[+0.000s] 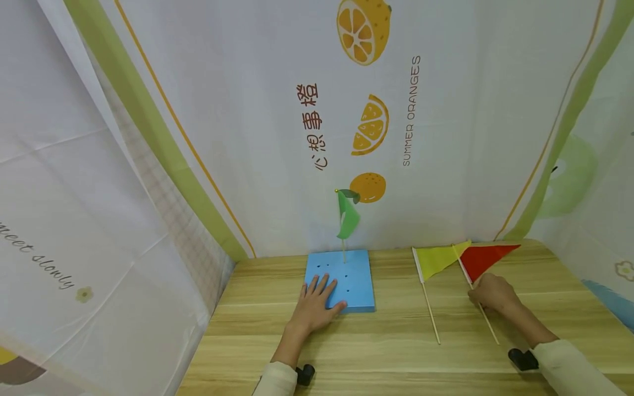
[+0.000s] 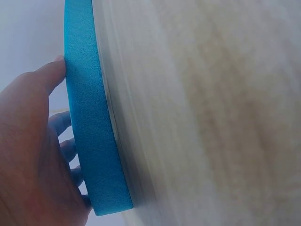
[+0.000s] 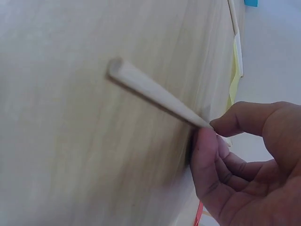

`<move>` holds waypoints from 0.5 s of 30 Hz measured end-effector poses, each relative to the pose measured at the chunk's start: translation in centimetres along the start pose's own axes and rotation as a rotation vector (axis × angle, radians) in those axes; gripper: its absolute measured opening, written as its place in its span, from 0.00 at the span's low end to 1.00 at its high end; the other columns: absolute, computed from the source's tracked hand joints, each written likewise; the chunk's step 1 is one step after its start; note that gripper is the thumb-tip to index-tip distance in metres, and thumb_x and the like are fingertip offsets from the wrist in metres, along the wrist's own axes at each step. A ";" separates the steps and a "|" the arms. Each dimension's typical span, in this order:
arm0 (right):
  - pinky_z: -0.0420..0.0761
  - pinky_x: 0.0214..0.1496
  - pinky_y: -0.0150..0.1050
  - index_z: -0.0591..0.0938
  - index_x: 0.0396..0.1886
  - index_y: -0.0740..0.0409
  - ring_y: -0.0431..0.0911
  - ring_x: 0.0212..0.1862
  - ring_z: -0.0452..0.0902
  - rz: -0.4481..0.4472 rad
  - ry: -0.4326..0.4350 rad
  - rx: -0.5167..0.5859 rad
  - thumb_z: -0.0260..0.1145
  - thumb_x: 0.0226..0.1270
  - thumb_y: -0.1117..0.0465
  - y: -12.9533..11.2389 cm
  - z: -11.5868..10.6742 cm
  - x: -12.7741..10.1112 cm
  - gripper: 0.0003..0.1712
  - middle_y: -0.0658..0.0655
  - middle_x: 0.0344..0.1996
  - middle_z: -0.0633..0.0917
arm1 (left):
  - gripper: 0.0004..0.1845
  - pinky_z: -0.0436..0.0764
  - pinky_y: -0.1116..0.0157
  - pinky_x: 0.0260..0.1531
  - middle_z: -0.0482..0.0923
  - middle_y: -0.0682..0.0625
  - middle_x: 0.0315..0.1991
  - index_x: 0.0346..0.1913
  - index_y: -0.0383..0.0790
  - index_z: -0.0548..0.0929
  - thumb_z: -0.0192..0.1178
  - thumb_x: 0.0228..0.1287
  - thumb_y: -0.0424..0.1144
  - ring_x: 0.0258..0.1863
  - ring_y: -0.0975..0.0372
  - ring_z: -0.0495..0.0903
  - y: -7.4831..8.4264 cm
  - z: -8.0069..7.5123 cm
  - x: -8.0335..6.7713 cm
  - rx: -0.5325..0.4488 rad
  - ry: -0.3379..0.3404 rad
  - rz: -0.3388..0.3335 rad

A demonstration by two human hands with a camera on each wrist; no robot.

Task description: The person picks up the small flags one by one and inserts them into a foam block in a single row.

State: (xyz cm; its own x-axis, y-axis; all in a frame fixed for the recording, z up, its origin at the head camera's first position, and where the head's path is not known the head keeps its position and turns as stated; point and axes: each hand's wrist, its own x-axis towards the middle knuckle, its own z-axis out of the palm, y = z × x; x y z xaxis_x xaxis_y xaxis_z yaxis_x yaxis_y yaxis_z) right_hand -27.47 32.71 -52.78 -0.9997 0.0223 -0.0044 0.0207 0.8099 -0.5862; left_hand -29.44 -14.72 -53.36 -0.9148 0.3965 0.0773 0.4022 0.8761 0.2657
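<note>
My left hand (image 1: 315, 308) rests with fingers spread on the near left part of a blue foam block (image 1: 359, 286) that has several small holes in its top. A green flag (image 1: 349, 215) stands upright in the block near its back edge. Over on the right, my right hand (image 1: 495, 294) pinches the wooden stick of a red flag (image 1: 485, 259) just below the cloth. In the right wrist view, thumb and forefinger meet on that stick (image 3: 155, 94). A yellow flag (image 1: 436, 260) lies to the left of the red one, and their cloths overlap at the tip.
The wooden table (image 1: 396, 357) ends at the back against a white curtain (image 1: 247, 137) printed with oranges. Another curtain (image 1: 74, 192) hangs along the left side. Black wrist gear (image 1: 523, 359) shows at the right sleeve, and a similar black piece (image 1: 305, 375) at the left.
</note>
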 end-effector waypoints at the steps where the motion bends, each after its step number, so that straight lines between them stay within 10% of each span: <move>1: 0.73 0.17 0.33 0.69 0.08 0.48 0.40 0.12 0.74 0.005 -0.005 -0.002 0.64 0.57 0.65 0.0 -0.1 0.0 0.21 0.44 0.07 0.71 | 0.42 0.52 0.34 0.83 0.56 0.43 0.86 0.84 0.47 0.65 0.52 0.78 0.68 0.86 0.41 0.52 0.0 0.0 0.0 0.000 0.000 0.000; 15: 0.82 0.19 0.36 0.80 0.12 0.60 0.42 0.14 0.82 0.090 -0.058 0.058 0.64 0.56 0.65 -0.2 -0.8 0.5 0.14 0.53 0.11 0.80 | 0.41 0.52 0.34 0.83 0.56 0.43 0.86 0.84 0.47 0.65 0.52 0.78 0.67 0.86 0.41 0.51 0.1 -0.2 -0.1 -0.009 -0.004 -0.001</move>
State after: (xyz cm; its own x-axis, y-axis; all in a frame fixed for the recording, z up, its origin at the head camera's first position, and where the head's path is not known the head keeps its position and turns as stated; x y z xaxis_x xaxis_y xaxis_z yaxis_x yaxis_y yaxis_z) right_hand -28.01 33.01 -52.01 -0.9928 0.0580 -0.1047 0.1112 0.7708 -0.6273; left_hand -29.29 -14.70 -53.16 -0.9150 0.3967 0.0737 0.4011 0.8741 0.2741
